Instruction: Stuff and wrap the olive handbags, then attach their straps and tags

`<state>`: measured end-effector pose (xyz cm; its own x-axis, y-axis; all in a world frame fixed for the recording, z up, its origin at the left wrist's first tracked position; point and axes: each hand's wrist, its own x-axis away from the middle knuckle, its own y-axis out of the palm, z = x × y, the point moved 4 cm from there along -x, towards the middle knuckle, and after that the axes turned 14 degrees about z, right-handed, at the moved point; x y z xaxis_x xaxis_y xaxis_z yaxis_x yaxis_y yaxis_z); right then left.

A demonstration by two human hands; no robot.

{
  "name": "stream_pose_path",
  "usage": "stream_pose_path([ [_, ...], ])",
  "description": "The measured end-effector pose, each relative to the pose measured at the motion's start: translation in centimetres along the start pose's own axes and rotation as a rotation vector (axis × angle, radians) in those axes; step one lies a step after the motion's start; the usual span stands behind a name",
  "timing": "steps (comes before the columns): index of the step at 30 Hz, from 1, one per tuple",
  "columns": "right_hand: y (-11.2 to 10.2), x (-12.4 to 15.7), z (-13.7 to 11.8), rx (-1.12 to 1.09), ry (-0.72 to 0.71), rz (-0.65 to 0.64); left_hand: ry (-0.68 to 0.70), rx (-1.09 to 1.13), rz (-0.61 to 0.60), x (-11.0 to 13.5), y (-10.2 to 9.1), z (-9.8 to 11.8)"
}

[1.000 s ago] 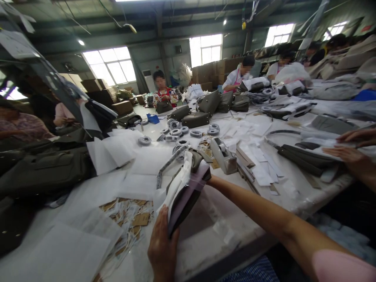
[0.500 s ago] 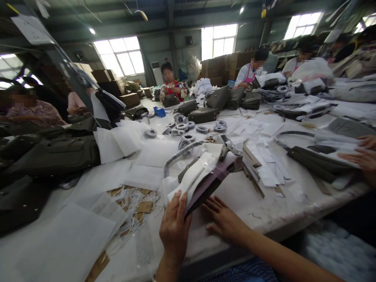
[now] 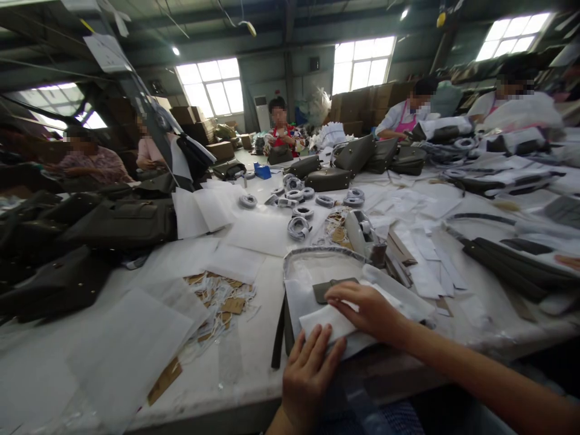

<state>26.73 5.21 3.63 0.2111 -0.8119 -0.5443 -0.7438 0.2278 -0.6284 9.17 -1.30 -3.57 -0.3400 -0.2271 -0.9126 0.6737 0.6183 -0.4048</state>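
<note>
A dark olive handbag [image 3: 289, 329] lies on its side at the table's near edge, mostly hidden under white wrapping. Its handle [image 3: 326, 249], wound in clear film, arches away from me. Over the bag is a folded white sheet [image 3: 312, 319], with an olive flap [image 3: 321, 292] showing beside it. My left hand [image 3: 310, 365] rests on the sheet's near edge, its fingers stretched out and flat. Just above it, my right hand [image 3: 369, 308] has thumb and fingers closed on the white sheet; the fingertips are partly hidden.
Brown tags with strings [image 3: 231, 305] and loose white sheets [image 3: 136, 338] lie to the left, beyond them stacked dark bags [image 3: 127, 223]. Wrapped straps [image 3: 299, 228] and a tape dispenser [image 3: 360, 232] sit ahead. A neighbour's hand [image 3: 568, 261] is by another bag [image 3: 512, 266] at right.
The bag, tilted up half a second ago, now lies flat with its white-wrapped face upward. My right hand has moved from the tabletop onto the sheet. The view has swung left.
</note>
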Motion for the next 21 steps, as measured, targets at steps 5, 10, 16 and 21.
stream_pose_path([
  [5, 5.3, -6.2, 7.7, 0.217, 0.445, -0.202, -0.015, -0.033, 0.013, 0.1, 0.4, 0.7],
  [10, 10.2, -9.6, 9.9, 0.215, 0.63, -0.256, -0.022, -0.065, 0.048, 0.2, 0.6, 1.3],
  [16, 11.3, -9.9, 10.8, -0.108, 0.768, -0.308, -0.024, -0.063, 0.042, 0.0, 0.6, 1.4],
  [21, 9.5, -9.4, 9.3, -0.453, 0.723, -0.135, -0.057, -0.048, 0.031, 0.0, 0.6, 1.4],
])
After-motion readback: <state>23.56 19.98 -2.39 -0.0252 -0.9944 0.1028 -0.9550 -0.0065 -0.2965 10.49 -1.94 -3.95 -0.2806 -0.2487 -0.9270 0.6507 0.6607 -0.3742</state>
